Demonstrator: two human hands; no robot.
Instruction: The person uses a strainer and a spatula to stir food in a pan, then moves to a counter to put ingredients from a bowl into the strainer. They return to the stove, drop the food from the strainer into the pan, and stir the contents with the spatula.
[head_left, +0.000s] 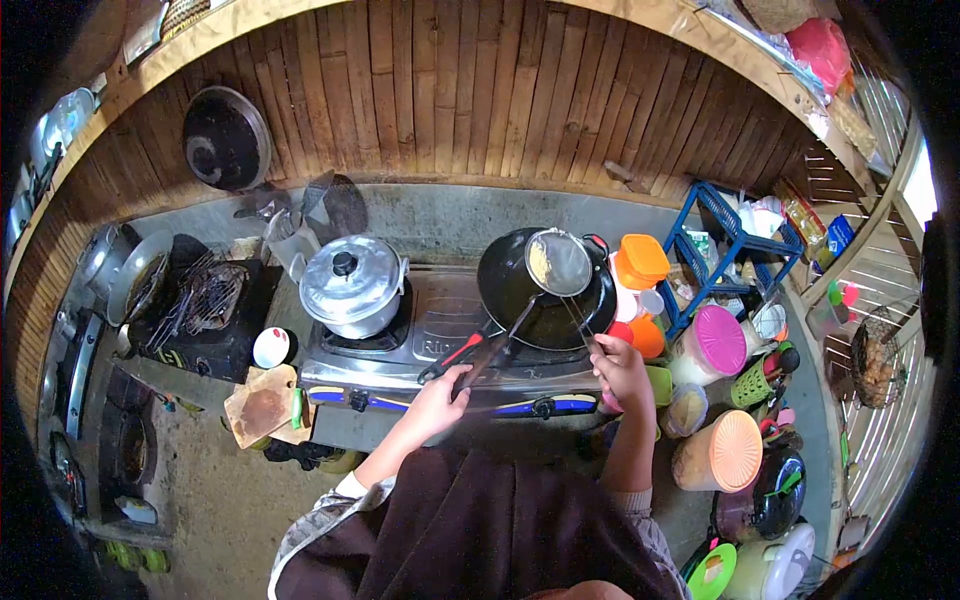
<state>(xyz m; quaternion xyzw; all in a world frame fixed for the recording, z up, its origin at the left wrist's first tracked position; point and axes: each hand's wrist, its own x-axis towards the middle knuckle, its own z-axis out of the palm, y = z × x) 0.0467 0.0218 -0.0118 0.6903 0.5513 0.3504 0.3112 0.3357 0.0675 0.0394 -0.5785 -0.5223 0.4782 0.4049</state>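
Note:
A dark wok (500,275) sits on the right burner of the gas stove (445,325). Above it is a round mesh strainer (573,268) with some yellow food (541,262) at its left side. My right hand (620,372) is closed on a thin metal handle that reaches up to the strainer. My left hand (438,408) is closed round the dark handle of a utensil (518,325) whose far end meets the strainer's lower edge. The wok's red and black handle (455,358) lies just above my left hand.
A lidded silver pot (350,285) stands on the left burner. Further left are a grill rack (215,300) and a cutting board (265,408) with a green-handled knife (297,408). Orange (642,260) and pink-lidded (718,340) containers and a blue rack (735,240) crowd the right side.

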